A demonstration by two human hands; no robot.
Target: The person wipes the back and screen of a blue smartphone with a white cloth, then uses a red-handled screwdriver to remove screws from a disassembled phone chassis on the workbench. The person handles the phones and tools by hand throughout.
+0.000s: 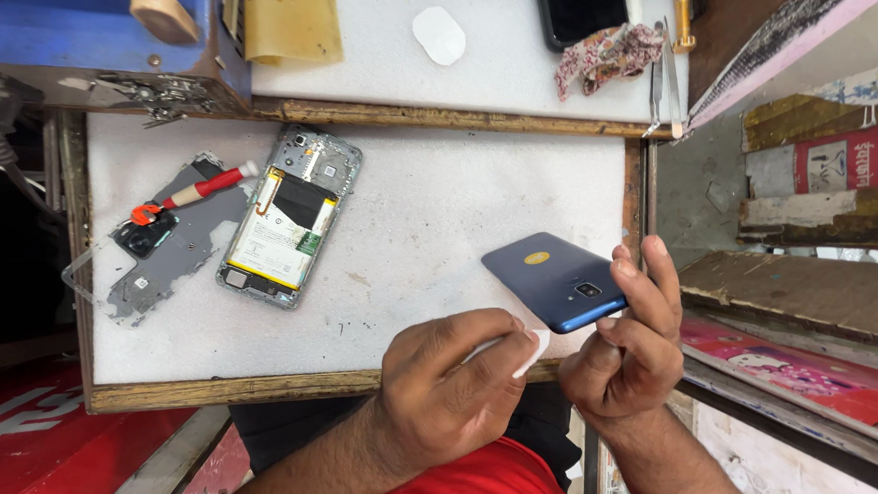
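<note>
Blue phone back cover (550,273) sits pinched in my right hand (626,352) while my left hand (449,373) grips a white plastic pry card (532,350) just under it, best slid flat along its edge.

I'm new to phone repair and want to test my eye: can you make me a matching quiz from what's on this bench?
Things:
1. blue phone
2. opened phone
3. red-handled tool
4. patterned cloth

Places:
A. lying on the grey back cover
B. on the upper board, beside a dark phone
C. held in the right hand
D. flat on the white mat, battery showing

Pairs: 1-C, 2-D, 3-A, 4-B
</note>
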